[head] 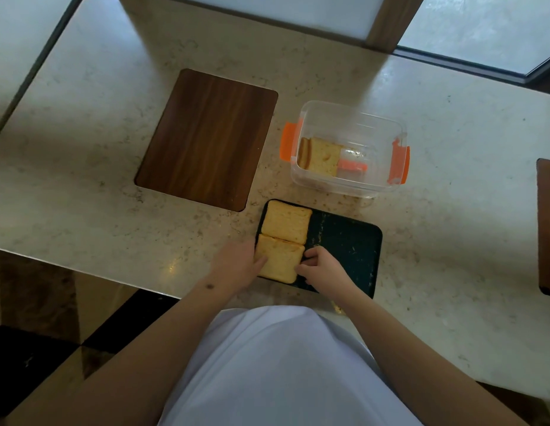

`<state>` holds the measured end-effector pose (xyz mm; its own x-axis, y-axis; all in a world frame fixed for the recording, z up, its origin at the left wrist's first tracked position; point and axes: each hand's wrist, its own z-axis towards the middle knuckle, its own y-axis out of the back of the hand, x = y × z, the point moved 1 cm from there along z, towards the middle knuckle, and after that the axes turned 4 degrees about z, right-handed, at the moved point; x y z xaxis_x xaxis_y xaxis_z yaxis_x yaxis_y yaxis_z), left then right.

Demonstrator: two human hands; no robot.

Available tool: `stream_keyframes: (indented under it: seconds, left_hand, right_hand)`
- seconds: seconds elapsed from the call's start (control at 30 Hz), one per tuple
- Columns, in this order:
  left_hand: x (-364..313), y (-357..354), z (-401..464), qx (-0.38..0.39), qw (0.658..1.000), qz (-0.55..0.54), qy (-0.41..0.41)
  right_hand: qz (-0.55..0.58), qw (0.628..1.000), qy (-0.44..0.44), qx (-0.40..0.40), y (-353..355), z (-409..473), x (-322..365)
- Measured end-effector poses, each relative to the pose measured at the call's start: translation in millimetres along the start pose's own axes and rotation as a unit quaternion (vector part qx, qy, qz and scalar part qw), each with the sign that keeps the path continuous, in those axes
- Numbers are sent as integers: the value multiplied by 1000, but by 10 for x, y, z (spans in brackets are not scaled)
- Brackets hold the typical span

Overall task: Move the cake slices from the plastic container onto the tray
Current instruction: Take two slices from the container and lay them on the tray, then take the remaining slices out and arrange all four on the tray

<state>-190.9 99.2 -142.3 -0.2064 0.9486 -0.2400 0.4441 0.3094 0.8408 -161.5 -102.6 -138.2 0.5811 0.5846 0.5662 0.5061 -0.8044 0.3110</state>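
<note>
A dark tray lies near the table's front edge, speckled with crumbs. Two yellow cake slices lie flat on its left half: the far slice and the near slice, touching each other. My left hand touches the near slice's left edge and my right hand pinches its right edge. Behind the tray stands a clear plastic container with orange clips. Inside it, more cake slices lean at the left end.
A brown wooden inlay sits in the beige stone table to the left of the container. Another brown panel shows at the right edge. The table's front edge runs just below the tray, with a glossy floor at lower left.
</note>
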Motion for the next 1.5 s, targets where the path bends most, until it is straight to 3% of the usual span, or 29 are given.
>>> stream_keyframes:
  seconds: [0.1,0.2,0.33,0.5,0.67,0.9,1.2,1.33,1.43,1.5]
  left_hand:
    - [-6,5,7,-116,988,-13,-100]
    - [-43,-35,-6,-156,971,27,-182]
    - [-67,-184,-3,-127,964,47,-230]
    - [-89,-290,-22,-34,972,68,-223]
    - [-94,-361,-34,10,972,125,-200]
    - [-115,-439,-20,-13,967,156,-201]
    - [-281,-257,-29,22,964,195,-180]
    - [-537,45,3,-58,988,26,-144]
    - [-856,548,10,-180,958,-181,-128]
    - [-1131,957,94,-183,929,-304,-104]
  right_hand:
    - [-9,1000,3,5,-28,-15,-24]
    - [-106,991,65,-37,-42,-70,-17]
    - [-350,899,236,-118,-55,-95,-31]
    - [-442,840,291,-120,-39,-33,-158]
    - [-471,838,269,-65,-65,6,-335]
    - [-485,835,253,-54,-98,20,-360]
    - [-473,847,241,-32,-22,4,-250]
    - [-363,884,282,-88,198,-153,92]
    - [-231,902,327,-160,522,-234,526]
    - [-136,906,346,-203,785,-219,869]
